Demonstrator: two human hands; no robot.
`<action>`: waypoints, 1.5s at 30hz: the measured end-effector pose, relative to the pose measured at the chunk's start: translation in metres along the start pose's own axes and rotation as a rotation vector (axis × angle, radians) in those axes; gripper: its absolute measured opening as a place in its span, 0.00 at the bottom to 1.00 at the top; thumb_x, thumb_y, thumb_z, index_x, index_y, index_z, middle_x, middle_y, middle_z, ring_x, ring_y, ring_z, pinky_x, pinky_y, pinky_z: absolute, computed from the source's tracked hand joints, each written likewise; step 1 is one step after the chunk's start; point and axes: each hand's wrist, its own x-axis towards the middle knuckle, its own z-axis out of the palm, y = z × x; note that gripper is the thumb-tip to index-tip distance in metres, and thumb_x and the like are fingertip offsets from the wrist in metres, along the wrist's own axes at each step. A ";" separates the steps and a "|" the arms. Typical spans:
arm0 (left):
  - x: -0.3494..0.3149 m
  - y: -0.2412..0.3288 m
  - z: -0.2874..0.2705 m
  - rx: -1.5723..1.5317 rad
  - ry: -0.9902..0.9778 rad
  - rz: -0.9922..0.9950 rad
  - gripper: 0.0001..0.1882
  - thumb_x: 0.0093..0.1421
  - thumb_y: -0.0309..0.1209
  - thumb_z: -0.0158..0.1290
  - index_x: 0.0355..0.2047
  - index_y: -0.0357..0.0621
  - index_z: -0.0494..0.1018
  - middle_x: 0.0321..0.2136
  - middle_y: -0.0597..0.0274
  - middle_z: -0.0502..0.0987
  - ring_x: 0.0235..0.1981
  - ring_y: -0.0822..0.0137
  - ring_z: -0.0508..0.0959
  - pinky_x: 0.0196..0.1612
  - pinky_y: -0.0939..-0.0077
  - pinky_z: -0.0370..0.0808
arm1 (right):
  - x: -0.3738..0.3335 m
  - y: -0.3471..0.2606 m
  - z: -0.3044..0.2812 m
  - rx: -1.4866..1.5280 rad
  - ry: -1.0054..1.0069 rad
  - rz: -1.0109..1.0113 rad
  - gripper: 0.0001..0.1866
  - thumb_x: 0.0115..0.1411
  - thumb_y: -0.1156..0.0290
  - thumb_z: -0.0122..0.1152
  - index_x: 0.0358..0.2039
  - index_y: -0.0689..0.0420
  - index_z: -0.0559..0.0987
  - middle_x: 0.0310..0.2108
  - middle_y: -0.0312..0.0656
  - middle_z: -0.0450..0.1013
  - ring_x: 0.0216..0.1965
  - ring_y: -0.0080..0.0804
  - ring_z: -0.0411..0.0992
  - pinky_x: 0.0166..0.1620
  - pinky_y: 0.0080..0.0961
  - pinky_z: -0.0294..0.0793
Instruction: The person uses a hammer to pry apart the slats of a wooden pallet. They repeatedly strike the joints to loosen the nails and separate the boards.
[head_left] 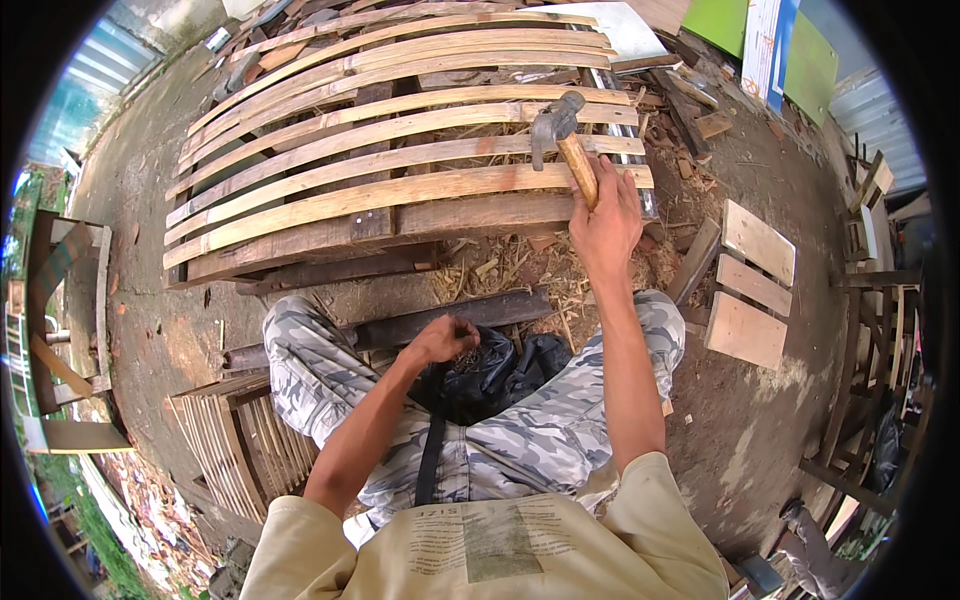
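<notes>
A claw hammer with a wooden handle is in my right hand, fingers closed round the grip, its metal head pointing away from me. It is held over the near right corner of a frame of pale bamboo slats, which lie in spaced rows across dark wooden beams. My left hand is curled at the mouth of a black plastic bag between my legs. Small thin brownish pieces, perhaps nails, show in the bag. Whatever the left fingers pinch is too small to make out.
Wood shavings and a dark timber lie before my legs. To the left stands a slatted wooden bundle. Pale boards rest on the ground at right. Scrap wood is piled behind the frame.
</notes>
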 end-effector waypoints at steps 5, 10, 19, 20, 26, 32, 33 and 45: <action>-0.041 0.080 -0.035 -0.488 0.004 0.198 0.10 0.68 0.33 0.55 0.41 0.37 0.77 0.38 0.58 0.84 0.34 0.73 0.81 0.38 0.75 0.79 | 0.012 -0.010 -0.019 0.227 -0.218 0.545 0.15 0.66 0.64 0.61 0.47 0.61 0.76 0.42 0.49 0.81 0.40 0.49 0.81 0.49 0.39 0.77; -0.053 0.148 -0.063 -0.567 0.111 0.538 0.08 0.68 0.31 0.55 0.40 0.37 0.75 0.38 0.55 0.84 0.33 0.73 0.81 0.36 0.77 0.79 | 0.011 -0.005 -0.027 0.514 0.100 0.467 0.15 0.70 0.62 0.57 0.47 0.61 0.75 0.41 0.43 0.83 0.39 0.43 0.81 0.44 0.36 0.77; 0.046 0.297 -0.119 -0.149 0.650 0.802 0.16 0.67 0.39 0.57 0.43 0.37 0.80 0.36 0.55 0.84 0.35 0.69 0.81 0.39 0.74 0.77 | 0.009 0.004 -0.023 0.681 0.225 0.553 0.13 0.71 0.62 0.55 0.43 0.61 0.73 0.35 0.39 0.82 0.30 0.25 0.72 0.40 0.26 0.73; 0.060 0.310 -0.122 -0.045 0.701 0.819 0.16 0.66 0.39 0.57 0.42 0.37 0.80 0.36 0.54 0.84 0.35 0.67 0.82 0.40 0.72 0.78 | 0.009 0.003 -0.026 0.683 0.214 0.573 0.13 0.71 0.63 0.55 0.42 0.61 0.73 0.35 0.39 0.82 0.30 0.25 0.72 0.39 0.26 0.73; 0.128 0.322 -0.139 0.336 0.838 0.833 0.14 0.61 0.39 0.60 0.38 0.41 0.82 0.35 0.50 0.84 0.36 0.53 0.84 0.43 0.61 0.78 | 0.012 0.001 -0.034 0.792 0.154 0.648 0.11 0.73 0.66 0.53 0.37 0.59 0.68 0.38 0.39 0.81 0.31 0.18 0.66 0.40 0.19 0.68; 0.135 0.317 -0.132 0.464 0.797 0.808 0.10 0.62 0.40 0.58 0.37 0.51 0.82 0.24 0.56 0.81 0.31 0.53 0.80 0.52 0.53 0.71 | 0.009 0.008 -0.034 0.811 0.173 0.640 0.11 0.73 0.64 0.52 0.39 0.60 0.69 0.40 0.41 0.81 0.40 0.22 0.72 0.49 0.22 0.69; 0.132 0.319 -0.129 0.490 0.792 0.816 0.10 0.62 0.40 0.58 0.37 0.50 0.82 0.24 0.56 0.81 0.31 0.53 0.80 0.52 0.53 0.72 | 0.008 0.009 -0.034 0.812 0.182 0.635 0.12 0.73 0.64 0.52 0.39 0.60 0.70 0.40 0.41 0.81 0.39 0.22 0.72 0.48 0.22 0.69; 0.121 0.314 -0.132 0.941 0.824 0.922 0.09 0.65 0.36 0.55 0.43 0.50 0.78 0.40 0.57 0.81 0.41 0.51 0.81 0.42 0.56 0.80 | 0.009 0.010 -0.031 0.813 0.202 0.673 0.13 0.72 0.61 0.56 0.36 0.58 0.69 0.37 0.37 0.81 0.32 0.16 0.66 0.40 0.18 0.68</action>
